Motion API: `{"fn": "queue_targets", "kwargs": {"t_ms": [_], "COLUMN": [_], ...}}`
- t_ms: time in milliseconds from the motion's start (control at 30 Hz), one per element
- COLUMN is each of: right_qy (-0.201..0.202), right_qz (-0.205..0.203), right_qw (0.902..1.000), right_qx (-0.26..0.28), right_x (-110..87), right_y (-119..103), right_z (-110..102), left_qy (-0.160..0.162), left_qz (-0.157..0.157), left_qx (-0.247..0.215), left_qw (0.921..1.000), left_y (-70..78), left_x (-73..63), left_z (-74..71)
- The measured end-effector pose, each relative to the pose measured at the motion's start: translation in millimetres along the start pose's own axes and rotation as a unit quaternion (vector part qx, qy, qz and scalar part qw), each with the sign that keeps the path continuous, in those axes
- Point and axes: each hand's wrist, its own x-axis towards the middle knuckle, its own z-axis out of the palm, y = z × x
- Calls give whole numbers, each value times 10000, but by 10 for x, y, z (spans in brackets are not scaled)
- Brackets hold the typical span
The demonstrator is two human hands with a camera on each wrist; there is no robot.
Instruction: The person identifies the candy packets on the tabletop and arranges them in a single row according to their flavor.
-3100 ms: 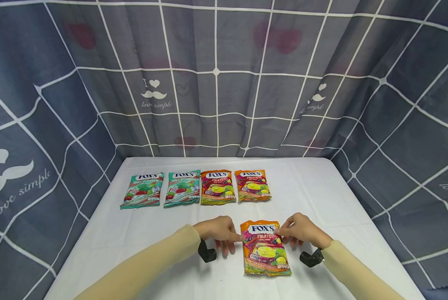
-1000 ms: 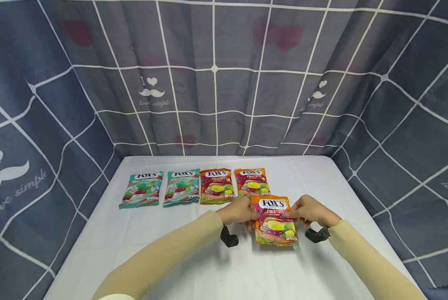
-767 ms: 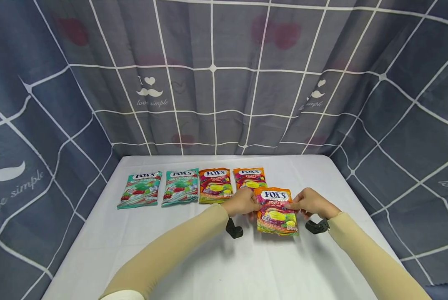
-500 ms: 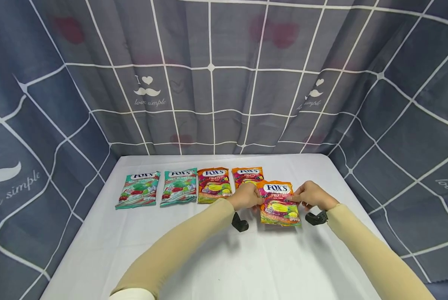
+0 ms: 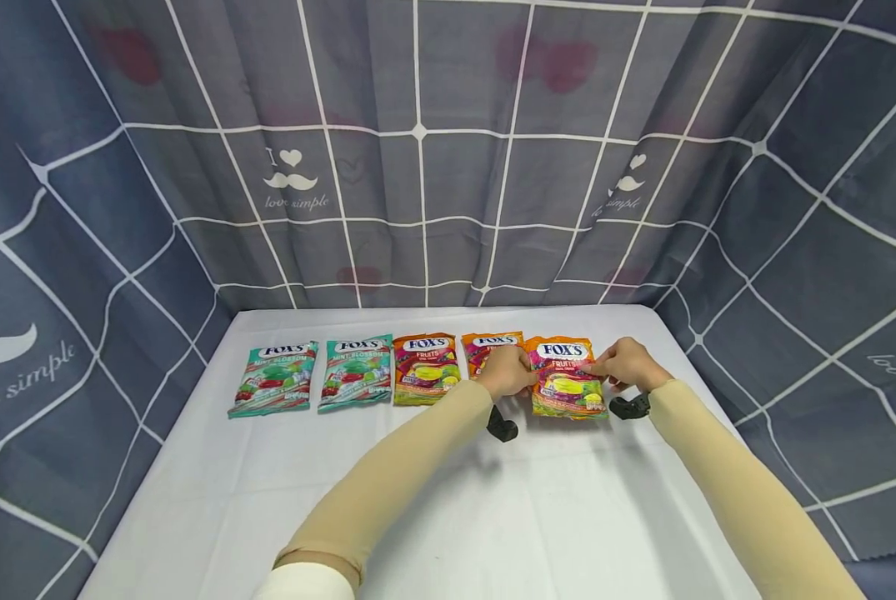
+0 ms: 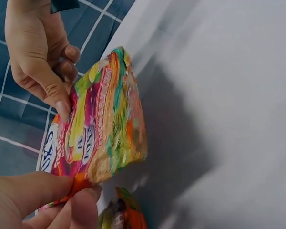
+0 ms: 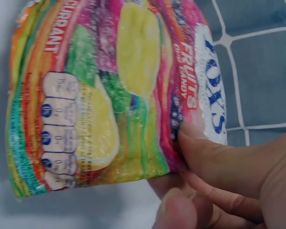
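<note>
Between both hands is an orange and magenta candy bag marked FOX'S FRUITS. My left hand pinches its left edge, and my right hand pinches the right edge between thumb and fingers. In the left wrist view the held bag hangs tilted over the white cloth, its shadow beneath. The right wrist view has its printed front close up, the right thumb lying on it. Left of it a matching fruit candy bag is partly hidden behind the left hand.
Further left in the row lie another fruit candy bag and two green mint candy bags, one beside the other. A white cloth covers the table. Dark checked curtains stand at the back and sides.
Both hands have carried the fruit candy bag from the table's front up and rightward, to the right end of the back row. The other bags have stayed in place.
</note>
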Motion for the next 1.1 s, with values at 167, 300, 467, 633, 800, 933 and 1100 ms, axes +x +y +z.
{"fn": "queue_targets", "kwargs": {"t_ms": [167,300,467,633,800,933,1100], "right_qy": [135,352,617,784,1041,1271,1450], "right_qz": [144,236,336,403,516,655,653], "right_qw": [9998,9991,9975,9961,9932,9897,9872], "right_qx": [34,14,58,74,12,-58,-117], "right_x": [120,211,304,375,424,446,499], "right_y": [30,75,133,161,153,139,105], "right_z": [-43,-71,-75,-23,63,137,185], "left_qy": [193,422,758,881,968,760,601], "left_qz": [-179,-187,-134,-284,-346,-372,-311], "left_qx": [-50,320,940,1234,1223,1422,1832], "left_qw": [9996,9984,9926,9880,9872,9862,9808], "left_y": [19,47,-45,-267,-331,-144,-12], "left_x": [101,166,402,735,816,594,477], "left_z": [84,146,274,458,506,374,227]}}
